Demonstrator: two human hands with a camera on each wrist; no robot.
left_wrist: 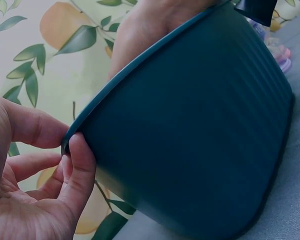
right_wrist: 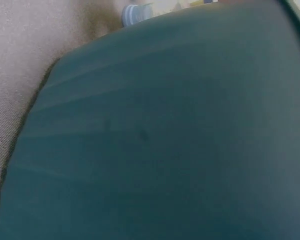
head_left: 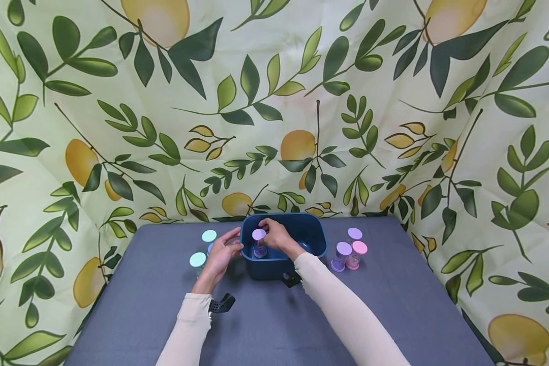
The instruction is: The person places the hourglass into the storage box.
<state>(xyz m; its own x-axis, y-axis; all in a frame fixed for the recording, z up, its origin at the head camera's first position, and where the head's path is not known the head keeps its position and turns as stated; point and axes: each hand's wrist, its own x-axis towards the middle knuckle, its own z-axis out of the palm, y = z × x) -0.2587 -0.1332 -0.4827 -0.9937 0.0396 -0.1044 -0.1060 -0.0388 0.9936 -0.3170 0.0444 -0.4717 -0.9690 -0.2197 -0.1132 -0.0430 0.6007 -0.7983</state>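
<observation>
A dark blue-teal plastic bin (head_left: 265,269) stands on the table. My left hand (head_left: 220,258) pinches the bin's rim at the left corner; the left wrist view has thumb and fingers (left_wrist: 80,170) on both sides of that rim. Reaching over the near wall, my right hand (head_left: 276,236) holds a small clear jar with a lilac lid (head_left: 258,235) inside the bin, at its left end. The jar is upright; whether it touches the bin floor cannot be told. In the right wrist view the bin wall (right_wrist: 155,130) fills most of the picture and hides the right hand's fingers.
Left of the bin stand jars with mint lids (head_left: 209,236), (head_left: 197,260) and a bluish one (head_left: 210,248) partly behind the left hand. On the right are jars with a purple lid (head_left: 354,234), a lilac lid (head_left: 343,248) and a pink lid (head_left: 359,247). Lemon-patterned cloth (head_left: 256,127) hangs behind the grey table (head_left: 274,325).
</observation>
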